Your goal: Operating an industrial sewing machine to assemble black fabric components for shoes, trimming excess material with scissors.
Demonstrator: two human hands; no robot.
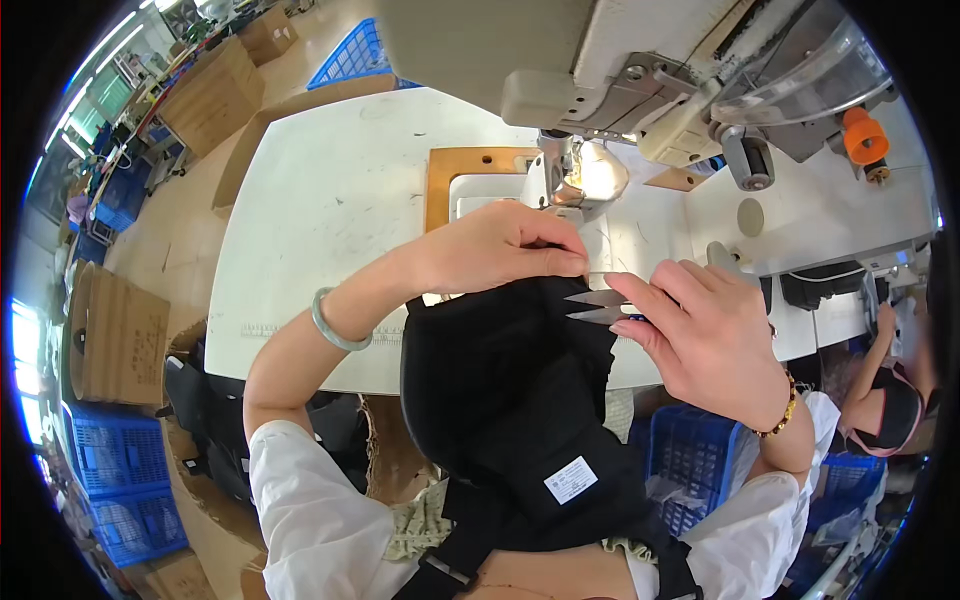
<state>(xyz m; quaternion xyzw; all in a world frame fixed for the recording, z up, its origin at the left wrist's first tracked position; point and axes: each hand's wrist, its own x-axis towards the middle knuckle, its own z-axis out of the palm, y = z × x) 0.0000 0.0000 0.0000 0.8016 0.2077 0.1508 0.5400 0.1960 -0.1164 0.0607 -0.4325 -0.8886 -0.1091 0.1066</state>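
A worker's left hand (500, 245), closed in a pinch between thumb and fingers, grips the upper edge of a black fabric piece (500, 375) beside the lit needle area of a sewing machine (470, 50). The right hand (700, 335), curled shut around a pair of thread snips (597, 298), points 2 parted blades leftward at the same edge. The black fabric piece hangs from the front of the white surface (310, 190) toward the lap, 1 white label (570, 481) showing low on it. A pale bangle (335, 325) circles the left wrist, a beaded bracelet (783, 412) the right. Blue plastic crates (120, 455) stand at far left.
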